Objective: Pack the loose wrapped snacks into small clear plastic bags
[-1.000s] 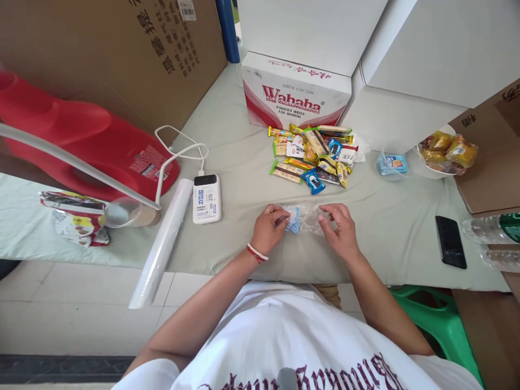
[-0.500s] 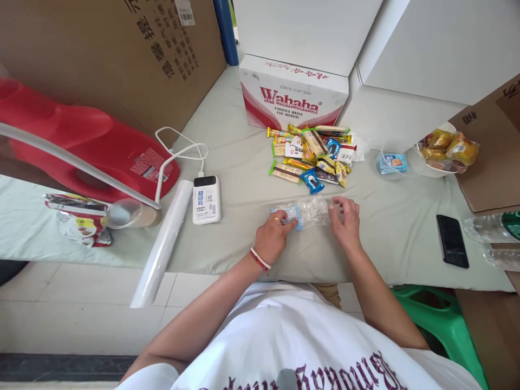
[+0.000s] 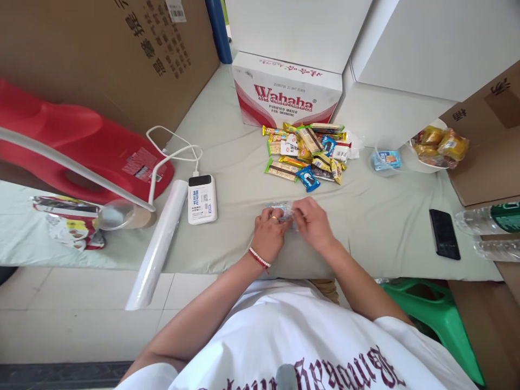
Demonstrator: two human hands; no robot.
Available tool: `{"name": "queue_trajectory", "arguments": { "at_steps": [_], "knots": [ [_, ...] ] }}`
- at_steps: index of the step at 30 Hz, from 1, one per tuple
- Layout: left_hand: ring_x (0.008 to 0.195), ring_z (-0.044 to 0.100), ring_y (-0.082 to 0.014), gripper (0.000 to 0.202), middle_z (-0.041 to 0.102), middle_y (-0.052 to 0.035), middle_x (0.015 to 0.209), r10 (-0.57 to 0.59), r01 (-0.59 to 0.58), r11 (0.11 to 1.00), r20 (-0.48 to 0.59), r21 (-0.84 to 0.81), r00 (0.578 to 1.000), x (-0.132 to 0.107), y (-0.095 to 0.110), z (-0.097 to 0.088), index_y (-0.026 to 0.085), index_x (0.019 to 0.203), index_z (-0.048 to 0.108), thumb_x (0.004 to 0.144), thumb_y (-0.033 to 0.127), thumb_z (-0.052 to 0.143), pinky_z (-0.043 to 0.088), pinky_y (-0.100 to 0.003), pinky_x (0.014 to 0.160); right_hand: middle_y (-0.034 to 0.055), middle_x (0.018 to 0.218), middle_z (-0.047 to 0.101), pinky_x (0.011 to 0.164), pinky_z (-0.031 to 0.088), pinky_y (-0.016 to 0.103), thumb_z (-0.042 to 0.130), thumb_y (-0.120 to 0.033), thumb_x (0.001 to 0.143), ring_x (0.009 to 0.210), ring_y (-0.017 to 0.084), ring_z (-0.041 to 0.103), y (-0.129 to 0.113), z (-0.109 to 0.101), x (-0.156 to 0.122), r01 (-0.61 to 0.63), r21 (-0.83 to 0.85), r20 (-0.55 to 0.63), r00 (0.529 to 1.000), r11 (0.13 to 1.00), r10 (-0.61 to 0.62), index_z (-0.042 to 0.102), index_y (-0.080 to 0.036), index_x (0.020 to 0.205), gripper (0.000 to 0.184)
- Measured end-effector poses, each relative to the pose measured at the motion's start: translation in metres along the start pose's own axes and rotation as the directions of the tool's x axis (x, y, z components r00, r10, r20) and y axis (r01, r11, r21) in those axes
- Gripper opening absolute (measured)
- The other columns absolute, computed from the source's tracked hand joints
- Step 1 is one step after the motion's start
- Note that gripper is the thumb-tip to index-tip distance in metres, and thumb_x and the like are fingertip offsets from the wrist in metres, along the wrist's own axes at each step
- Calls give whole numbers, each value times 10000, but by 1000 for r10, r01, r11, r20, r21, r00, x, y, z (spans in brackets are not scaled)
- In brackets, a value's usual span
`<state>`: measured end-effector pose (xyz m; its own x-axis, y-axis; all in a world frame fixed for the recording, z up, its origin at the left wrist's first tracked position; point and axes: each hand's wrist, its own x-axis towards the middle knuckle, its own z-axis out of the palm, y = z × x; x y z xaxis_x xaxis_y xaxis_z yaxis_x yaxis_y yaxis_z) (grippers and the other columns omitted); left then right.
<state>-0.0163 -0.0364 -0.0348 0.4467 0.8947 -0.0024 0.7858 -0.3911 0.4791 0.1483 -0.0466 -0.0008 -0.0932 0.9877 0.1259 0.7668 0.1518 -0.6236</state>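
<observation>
A small blue packet [image 3: 279, 206] lies on the cloth-covered table, with clear plastic film over it. My left hand [image 3: 268, 234], with a ring and a beaded bracelet, grips the packet from the near side and hides part of it. Close against it, my right hand [image 3: 314, 223] pinches the crumpled clear film at the packet's right end. Beyond both hands is a loose pile of wrapped snacks, with a blue-wrapped snack [image 3: 309, 179] at its near edge and a green-ended wafer bar [image 3: 282, 169] to its left.
A Wahaha carton [image 3: 286, 103] stands behind the snacks. To the left are a power bank [image 3: 202, 203] with a cable, a film roll [image 3: 158, 244] and a red jug [image 3: 81, 141]. On the right lie a phone [image 3: 444, 234], plastic bottles [image 3: 473, 221] and a white bowl [image 3: 430, 165] of packaged snacks.
My right hand has moved left up to my left hand. The clear film that stretched out to the right is now drawn in over the blue packet. The view has shifted slightly.
</observation>
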Motion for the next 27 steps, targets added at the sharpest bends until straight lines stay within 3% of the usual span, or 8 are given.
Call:
{"name": "queue_trajectory", "arguments": {
  "at_steps": [4, 7, 11, 15, 18, 21, 24, 27],
  "knots": [
    [1241, 548, -297, 263, 683, -113, 1223, 30, -47, 952, -61, -304, 998, -2, -17, -8, 229, 903, 791, 869, 158, 540, 471, -473, 1054, 96, 1111, 639, 950, 492, 330, 407, -135, 982, 1047, 218, 608, -13, 22, 15, 23, -27, 90, 996, 999, -20, 659, -220, 1150, 314],
    [1231, 606, -268, 267, 677, -90, 1280, -179, 24, 677, -133, -735, 975, -7, -34, -15, 238, 1019, 755, 816, 257, 583, 520, -436, 1026, 130, 1154, 630, 1005, 469, 356, 421, -223, 1025, 1094, 233, 572, -10, 31, 15, 82, -56, 111, 991, 995, -75, 665, -176, 1158, 282],
    [1156, 642, -247, 327, 689, -85, 1182, -482, 163, 208, 44, -965, 875, -9, -23, -28, 210, 1035, 640, 745, 357, 676, 566, -355, 867, 193, 1402, 550, 1043, 448, 473, 654, -454, 938, 1205, 332, 497, -17, 42, -2, 126, -204, 127, 987, 971, -101, 603, -161, 1342, 502],
    [1202, 639, -251, 357, 708, -75, 1118, -349, 114, 136, 60, -984, 935, -10, 11, -48, 214, 1050, 629, 762, 386, 750, 550, -402, 990, 168, 1407, 595, 1048, 462, 464, 522, -249, 984, 1216, 309, 544, -11, 38, -16, -6, -202, 26, 1000, 979, 11, 586, -203, 1375, 399],
    [1208, 656, -282, 378, 710, -72, 1119, -275, 149, 111, 113, -983, 955, -23, 11, -60, 230, 1052, 645, 764, 423, 796, 579, -453, 979, 104, 1250, 698, 952, 521, 370, 386, -263, 1035, 1100, 245, 649, 28, -10, -16, -185, -15, -194, 965, 983, 179, 575, -229, 1359, 377],
    [1069, 709, -270, 386, 725, -63, 1014, -344, 276, 187, 200, -943, 917, -51, -16, -58, 228, 1022, 668, 761, 469, 818, 608, -443, 920, 110, 1110, 730, 886, 521, 359, 426, -295, 1015, 967, 246, 688, 94, -101, 3, -398, -2, -574, 751, 917, 325, 587, -165, 1316, 365],
    [1012, 722, -269, 427, 734, -58, 961, -491, 403, 227, 253, -887, 834, -86, -48, -48, 223, 986, 672, 736, 533, 827, 616, -414, 887, 181, 1251, 696, 1011, 434, 330, 394, -128, 964, 1158, 229, 647, 161, -195, 42, -516, -108, -830, 518, 850, 209, 585, -95, 1350, 432],
    [999, 720, -287, 511, 751, -81, 951, -582, 500, 229, 295, -835, 758, -114, -63, -45, 213, 974, 670, 703, 618, 821, 624, -404, 837, 244, 1293, 670, 976, 387, 309, 354, -25, 925, 1200, 209, 614, 204, -247, 88, -703, -163, -839, 468, 692, 278, 597, -45, 1368, 506]
  ]
}}
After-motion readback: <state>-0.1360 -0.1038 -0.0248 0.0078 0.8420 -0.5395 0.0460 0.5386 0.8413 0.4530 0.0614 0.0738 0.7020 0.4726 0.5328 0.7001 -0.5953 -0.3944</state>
